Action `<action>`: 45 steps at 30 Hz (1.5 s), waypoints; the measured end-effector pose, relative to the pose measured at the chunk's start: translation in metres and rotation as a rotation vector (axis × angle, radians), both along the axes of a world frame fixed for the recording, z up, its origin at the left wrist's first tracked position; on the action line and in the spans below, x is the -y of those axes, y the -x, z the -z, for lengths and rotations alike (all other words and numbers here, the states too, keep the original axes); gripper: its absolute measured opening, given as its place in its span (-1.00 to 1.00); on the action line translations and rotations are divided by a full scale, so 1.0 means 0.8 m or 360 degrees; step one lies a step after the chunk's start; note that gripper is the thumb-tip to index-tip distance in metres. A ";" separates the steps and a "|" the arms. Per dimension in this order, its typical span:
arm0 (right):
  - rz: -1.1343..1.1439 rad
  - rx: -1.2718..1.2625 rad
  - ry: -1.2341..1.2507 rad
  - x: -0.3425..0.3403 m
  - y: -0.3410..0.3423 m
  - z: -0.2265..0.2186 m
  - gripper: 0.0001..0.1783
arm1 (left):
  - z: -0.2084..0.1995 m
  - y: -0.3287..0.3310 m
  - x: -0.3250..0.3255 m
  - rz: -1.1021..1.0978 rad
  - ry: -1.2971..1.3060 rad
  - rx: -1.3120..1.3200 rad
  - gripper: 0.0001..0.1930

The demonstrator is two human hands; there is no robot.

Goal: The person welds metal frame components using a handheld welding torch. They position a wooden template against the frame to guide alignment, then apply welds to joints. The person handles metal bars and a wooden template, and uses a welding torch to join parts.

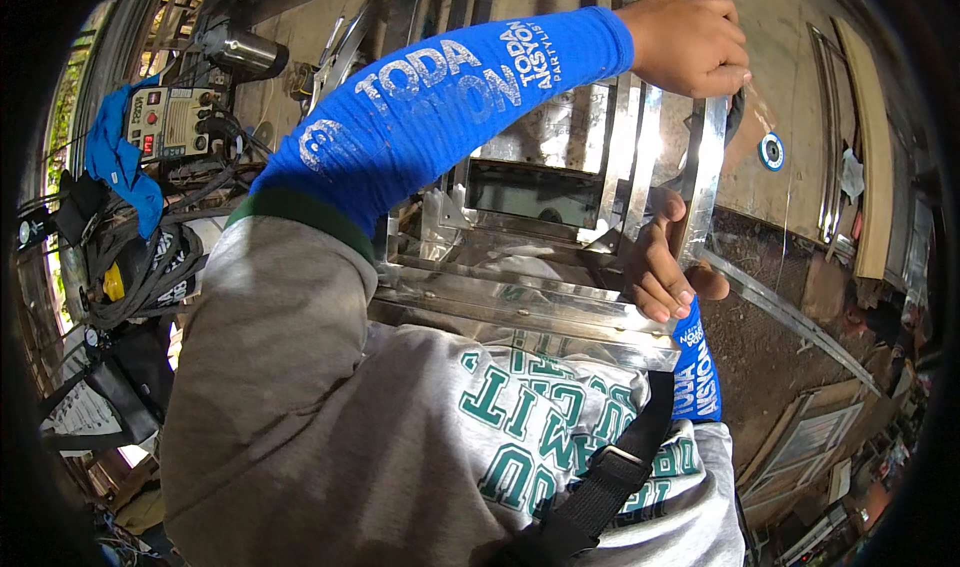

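A shiny metal frame (520, 302) of several long rails lies in front of my body. My left arm, in a blue sleeve, reaches across it. At the far end, my left hand (690, 45) is closed over the top of the frame's right-hand rail (708, 147), its fingers curled down. Nearer to me, my right hand (660, 267) is wrapped loosely around the near part of that rail, one finger pointing up along it. The rail hides part of this hand. Just beyond the rail, below my left hand, is a dark rounded thing I cannot make out.
A blue-and-white disc (770, 152) lies on the board right of the frame. At left stand a welding machine (172, 119) with cables, a blue cloth (118, 157) and a metal cylinder (245, 52). A long metal strip (800, 322) slants across the dirt at right, near a wooden-framed panel (815, 437).
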State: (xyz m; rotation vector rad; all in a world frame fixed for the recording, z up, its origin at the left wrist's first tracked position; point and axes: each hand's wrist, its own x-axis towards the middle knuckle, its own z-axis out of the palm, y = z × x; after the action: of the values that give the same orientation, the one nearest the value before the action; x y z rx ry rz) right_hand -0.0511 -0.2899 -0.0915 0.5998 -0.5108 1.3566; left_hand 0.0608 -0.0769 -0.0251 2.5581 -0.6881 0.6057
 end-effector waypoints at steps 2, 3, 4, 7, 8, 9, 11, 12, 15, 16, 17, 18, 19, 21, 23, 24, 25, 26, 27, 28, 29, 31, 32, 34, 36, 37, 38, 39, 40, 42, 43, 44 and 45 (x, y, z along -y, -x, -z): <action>0.0002 -0.0030 0.0004 -0.001 0.002 0.000 0.04 | -0.002 -0.002 0.002 -0.0001 -0.0056 0.0004 -0.58; -0.0012 -0.0021 -0.0021 -0.002 0.000 0.003 0.05 | -0.004 -0.002 0.003 -0.0004 -0.0082 0.0008 -0.58; -0.0026 -0.0013 -0.0047 -0.003 -0.001 0.004 0.06 | -0.005 -0.001 0.003 -0.0014 -0.0085 -0.0012 -0.58; -0.0034 -0.0047 0.0064 0.005 0.005 0.003 0.08 | -0.004 0.000 0.004 -0.0015 -0.0073 -0.0033 -0.58; -0.0047 -0.0028 0.0020 0.003 0.002 0.004 0.10 | -0.005 -0.003 0.001 0.0005 -0.0066 -0.0014 -0.58; -0.0053 -0.0013 -0.0029 -0.002 0.000 0.007 0.11 | -0.005 -0.004 0.001 0.0032 -0.0064 0.0000 -0.58; -0.0066 0.0002 -0.0067 -0.001 0.000 0.009 0.14 | -0.001 -0.003 0.007 0.0010 -0.0038 0.0020 -0.58; -0.0071 0.0013 -0.0073 -0.002 -0.002 0.009 0.15 | -0.006 -0.005 0.007 0.0002 -0.0044 0.0041 -0.58; -0.0164 0.0069 -0.0027 0.002 -0.009 0.010 0.18 | -0.008 0.003 0.002 0.0041 -0.0054 0.0007 -0.63; -0.0202 0.0092 0.0004 0.004 -0.012 0.011 0.19 | -0.009 0.003 0.001 0.0046 -0.0028 0.0014 -0.64; -0.0226 0.0102 -0.0033 0.000 -0.015 0.014 0.21 | -0.011 0.003 0.000 0.0052 -0.0001 0.0021 -0.64; -0.0244 0.0111 -0.0057 -0.004 -0.017 0.017 0.21 | -0.007 0.006 0.000 0.0048 0.0033 0.0019 -0.65; -0.0245 0.0114 -0.0064 -0.004 -0.016 0.019 0.21 | -0.005 0.006 0.001 0.0052 0.0067 0.0070 -0.66; -0.0257 0.0110 -0.0083 -0.005 -0.015 0.020 0.21 | -0.006 -0.003 -0.001 0.0054 -0.0015 0.0044 -0.62; -0.0274 0.0090 -0.0100 -0.006 -0.012 0.022 0.21 | -0.001 -0.002 0.001 0.0028 -0.0041 0.0047 -0.60; -0.0271 0.0098 -0.0108 -0.009 -0.016 0.022 0.21 | -0.001 -0.004 0.003 0.0019 -0.0038 0.0082 -0.60; -0.0276 0.0103 -0.0111 -0.010 -0.017 0.022 0.22 | -0.001 -0.006 0.003 0.0011 -0.0036 0.0118 -0.61; -0.0282 0.0110 -0.0113 -0.011 -0.016 0.024 0.22 | 0.000 -0.005 0.003 0.0014 -0.0017 0.0093 -0.61; -0.0286 0.0119 -0.0112 -0.011 -0.017 0.024 0.22 | 0.000 -0.003 0.002 0.0021 0.0003 0.0074 -0.61; -0.0282 0.0132 -0.0113 -0.011 -0.017 0.026 0.22 | 0.000 -0.002 0.002 0.0029 0.0023 0.0054 -0.61; -0.0269 0.0142 -0.0115 -0.012 -0.019 0.026 0.22 | -0.002 -0.004 0.004 0.0034 0.0035 0.0054 -0.61; -0.0279 0.0142 -0.0115 -0.013 -0.018 0.027 0.22 | 0.000 -0.001 0.002 0.0015 0.0064 0.0033 -0.61; -0.0282 0.0139 -0.0119 -0.014 -0.019 0.026 0.22 | -0.001 -0.002 0.000 0.0017 0.0053 0.0037 -0.61; -0.0277 0.0134 -0.0114 -0.012 -0.017 0.026 0.22 | -0.001 -0.003 0.000 0.0024 0.0040 0.0044 -0.61; -0.0272 0.0133 -0.0112 -0.012 -0.017 0.024 0.22 | 0.000 -0.003 0.001 0.0010 0.0000 0.0067 -0.61; -0.0268 0.0130 -0.0113 -0.013 -0.018 0.023 0.22 | 0.000 -0.002 0.002 0.0001 -0.0021 0.0079 -0.61; -0.0267 0.0127 -0.0110 -0.012 -0.018 0.023 0.22 | 0.000 -0.002 0.002 0.0005 -0.0023 0.0071 -0.61; -0.0262 0.0126 -0.0116 -0.011 -0.018 0.022 0.22 | -0.002 -0.003 0.002 0.0013 -0.0031 0.0064 -0.60; -0.0260 0.0124 -0.0121 -0.011 -0.017 0.020 0.22 | -0.003 -0.002 0.002 0.0021 -0.0039 0.0058 -0.60; -0.0268 0.0131 -0.0117 -0.011 -0.018 0.022 0.23 | -0.004 0.001 0.002 0.0059 0.0022 0.0068 -0.65; -0.0270 0.0130 -0.0117 -0.010 -0.018 0.021 0.23 | -0.004 0.001 0.001 0.0081 0.0051 0.0075 -0.68; -0.0272 0.0137 -0.0119 -0.010 -0.019 0.021 0.23 | -0.006 0.000 0.000 0.0077 0.0046 0.0087 -0.68; -0.0276 0.0139 -0.0115 -0.010 -0.019 0.023 0.23 | -0.005 0.001 0.001 0.0074 0.0047 0.0093 -0.68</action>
State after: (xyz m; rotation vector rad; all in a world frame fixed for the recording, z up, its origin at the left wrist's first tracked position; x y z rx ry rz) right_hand -0.0363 -0.2820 -0.1097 0.6583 -0.5912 1.5390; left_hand 0.0598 -0.0776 -0.0213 2.4990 -0.7507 0.6729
